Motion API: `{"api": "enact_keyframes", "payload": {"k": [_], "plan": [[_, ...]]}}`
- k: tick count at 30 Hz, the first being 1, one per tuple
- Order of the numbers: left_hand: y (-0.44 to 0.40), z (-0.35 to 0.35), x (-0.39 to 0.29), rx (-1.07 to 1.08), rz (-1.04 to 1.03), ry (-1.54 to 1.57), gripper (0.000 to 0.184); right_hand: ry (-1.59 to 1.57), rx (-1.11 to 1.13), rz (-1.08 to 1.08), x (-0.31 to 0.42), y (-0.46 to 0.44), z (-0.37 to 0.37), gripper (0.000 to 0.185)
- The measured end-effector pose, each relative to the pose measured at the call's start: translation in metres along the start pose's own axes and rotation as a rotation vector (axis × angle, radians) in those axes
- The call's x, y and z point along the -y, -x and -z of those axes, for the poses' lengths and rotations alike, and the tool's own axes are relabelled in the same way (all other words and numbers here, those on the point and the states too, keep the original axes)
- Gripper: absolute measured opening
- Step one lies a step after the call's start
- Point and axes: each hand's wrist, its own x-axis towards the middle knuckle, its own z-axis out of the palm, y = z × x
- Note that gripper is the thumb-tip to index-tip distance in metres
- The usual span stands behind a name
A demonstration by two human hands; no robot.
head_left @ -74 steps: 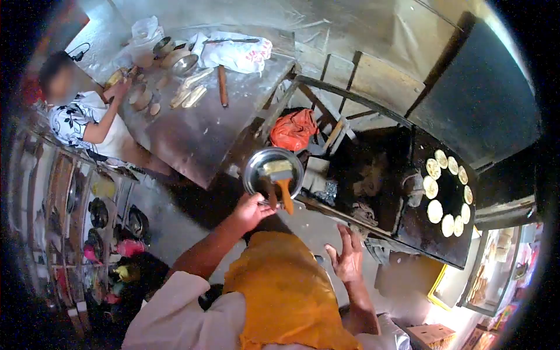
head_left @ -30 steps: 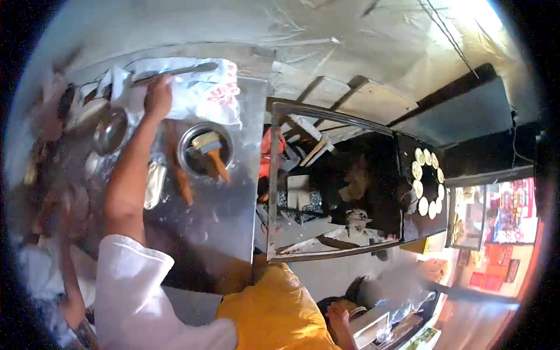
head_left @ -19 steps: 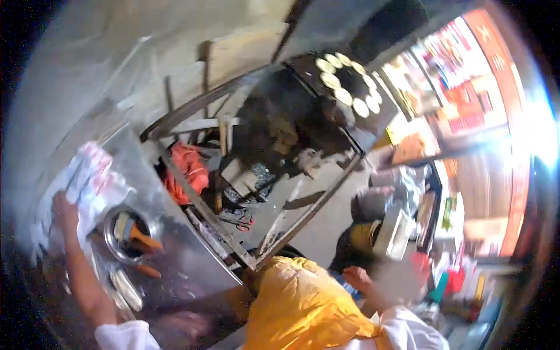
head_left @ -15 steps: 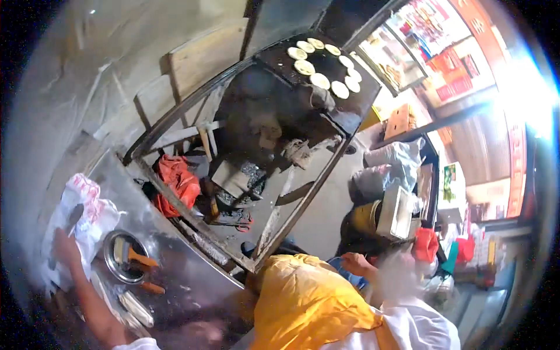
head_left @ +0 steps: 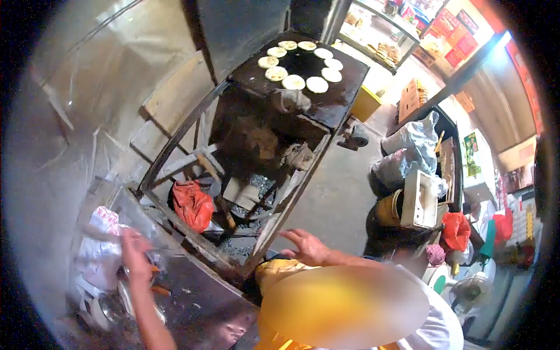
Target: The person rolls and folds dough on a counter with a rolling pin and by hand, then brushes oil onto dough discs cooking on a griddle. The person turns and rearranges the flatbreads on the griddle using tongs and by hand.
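Note:
My left hand (head_left: 135, 256) is over the metal worktop (head_left: 201, 291) at the lower left, closed on a long flat tool (head_left: 107, 234) that is smeared by motion. Beneath the tool lies a white cloth (head_left: 99, 259) with red print. Beside my wrist show an orange brush handle (head_left: 154, 268) and a brown wooden handle (head_left: 161, 290); my hand and forearm hide most of the bowl. My right hand (head_left: 306, 248) is in front of the yellow apron (head_left: 280, 269), fingers apart and holding nothing. Several pale round flatbreads (head_left: 293, 82) form a ring on the dark griddle (head_left: 251, 74).
A metal frame (head_left: 291, 201) stands before me, with a red bag (head_left: 192, 205) and dark coal inside it. On the right are grey sacks (head_left: 411, 140), a white box (head_left: 419, 198), a bucket (head_left: 389, 209) and a fan (head_left: 471, 290). A glass case (head_left: 379, 35) stands behind.
The view has turned right. The bowl with the brush went from my left hand to the worktop, and that hand took hold of the long tool. My right hand has risen before the apron.

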Motion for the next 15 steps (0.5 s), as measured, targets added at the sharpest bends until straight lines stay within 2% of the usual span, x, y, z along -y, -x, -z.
{"api": "enact_keyframes", "payload": {"k": [1, 2, 3, 5, 6, 7, 9, 10, 11, 13, 15], "plan": [[0.038, -0.049, 0.007, 0.258, 0.148, 0.115, 0.042, -0.025, -0.045, 0.067, 0.014, -0.004, 0.014, 0.057], [0.066, -0.093, 0.03, 0.466, 0.175, 0.235, 0.047, -0.028, -0.104, 0.116, 0.02, -0.004, 0.024, 0.057], [0.093, -0.134, 0.05, 0.55, 0.3, 0.378, 0.049, -0.027, -0.162, 0.165, 0.022, 0.001, 0.037, 0.056], [0.148, -0.204, 0.083, 0.718, 0.451, 0.453, 0.053, -0.137, -0.034, 0.08, 0.02, 0.019, 0.073, 0.053], [0.173, -0.233, 0.093, 0.861, 0.452, 0.474, 0.054, -0.138, 0.008, 0.019, 0.013, 0.032, 0.089, 0.051], [0.197, -0.26, 0.099, 0.892, 0.518, 0.5, 0.055, -0.134, 0.001, 0.023, -0.001, 0.044, 0.102, 0.051], [0.234, -0.308, 0.115, 0.978, 0.548, 0.536, 0.054, -0.526, 0.24, -0.236, -0.03, 0.068, 0.127, 0.043], [0.247, -0.332, 0.116, 1.022, 0.572, 0.553, 0.055, -0.657, 0.136, -0.171, -0.047, 0.082, 0.13, 0.032], [0.258, -0.356, 0.117, 1.062, 0.593, 0.573, 0.056, -0.651, 0.148, -0.164, -0.062, 0.09, 0.144, 0.032], [0.274, -0.399, 0.123, 1.177, 0.564, 0.603, 0.056, -1.086, 0.209, -0.406, -0.09, 0.11, 0.176, 0.027], [0.293, -0.443, 0.127, 1.209, 0.533, 0.571, 0.056, -1.09, 0.17, -0.423, -0.122, 0.122, 0.207, 0.021]]}}
